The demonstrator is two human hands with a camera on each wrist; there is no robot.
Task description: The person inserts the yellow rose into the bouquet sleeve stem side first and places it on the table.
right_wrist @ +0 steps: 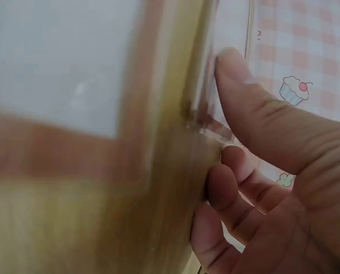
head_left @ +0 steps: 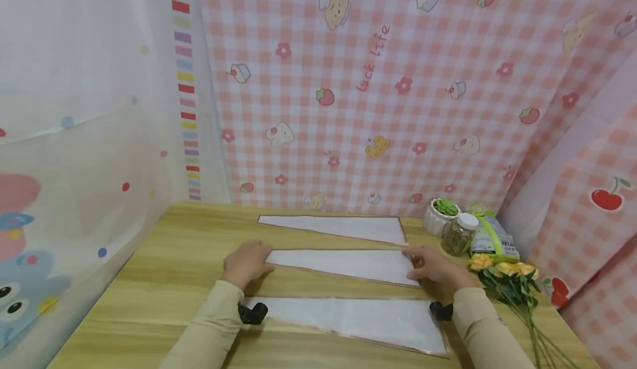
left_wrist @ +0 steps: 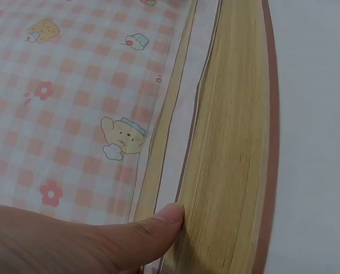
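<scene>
Three long white panels with brown borders lie one behind another in the head view, each narrow at the left and wider at the right. My left hand point(head_left: 247, 261) holds the narrow end of the middle panel point(head_left: 343, 264); in the left wrist view its thumb point(left_wrist: 153, 231) rests against the panel's edge, the other fingers hidden. With thumb and curled fingers, my right hand point(head_left: 438, 268) pinches the wide end. The right wrist view shows a clear rim at the pinched corner point(right_wrist: 218, 130). Between the forearms lies the front panel point(head_left: 358, 319), with the back panel point(head_left: 348, 227) near the wall.
On the wood-look table point(head_left: 164, 258), a potted succulent point(head_left: 442, 217), a lidded glass jar point(head_left: 459, 235) and a grey-and-green packet point(head_left: 495, 242) stand at the back right. Yellow flowers point(head_left: 507, 272) with long stems lie by the right forearm. Pink checked cloth point(head_left: 308, 70) hangs behind.
</scene>
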